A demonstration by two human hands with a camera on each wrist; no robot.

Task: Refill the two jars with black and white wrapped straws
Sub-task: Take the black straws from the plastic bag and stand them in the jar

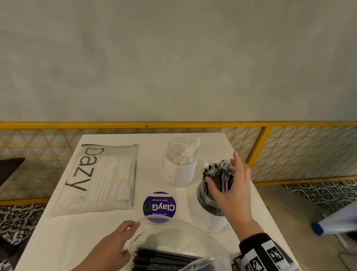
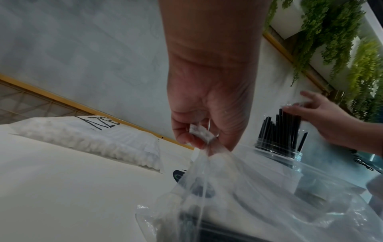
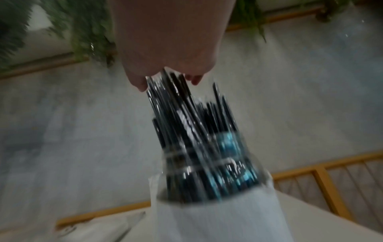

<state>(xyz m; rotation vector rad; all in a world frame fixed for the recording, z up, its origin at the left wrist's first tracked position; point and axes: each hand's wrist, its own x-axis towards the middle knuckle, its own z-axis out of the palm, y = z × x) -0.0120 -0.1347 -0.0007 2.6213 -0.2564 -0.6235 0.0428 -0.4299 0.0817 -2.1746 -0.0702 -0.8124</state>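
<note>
On the white table point(image 1: 77, 241) stands a jar of black wrapped straws point(image 1: 213, 201) at the right, its lower half in a white sleeve. My right hand point(image 1: 224, 171) hovers over the straw tops with fingers spread, touching them; the blurred right wrist view shows its fingertips point(image 3: 140, 86) on the black straws point(image 3: 186, 124). Behind stands a clear jar point(image 1: 180, 163) holding one white straw point(image 1: 190, 149). My left hand point(image 1: 130, 239) pinches the edge of a clear plastic bag point(image 1: 186, 233) with black straws point(image 1: 162, 261) lying inside; that pinch point(image 2: 199, 135) is plain from the left wrist.
A sealed bag of white straws point(image 1: 100, 178) marked "Dazy" lies at the table's left. A round purple ClayGo sticker point(image 1: 159, 207) sits mid-table. A yellow lattice railing point(image 1: 263, 147) runs behind the table. A blue-and-white object point(image 1: 338, 222) lies on the floor at right.
</note>
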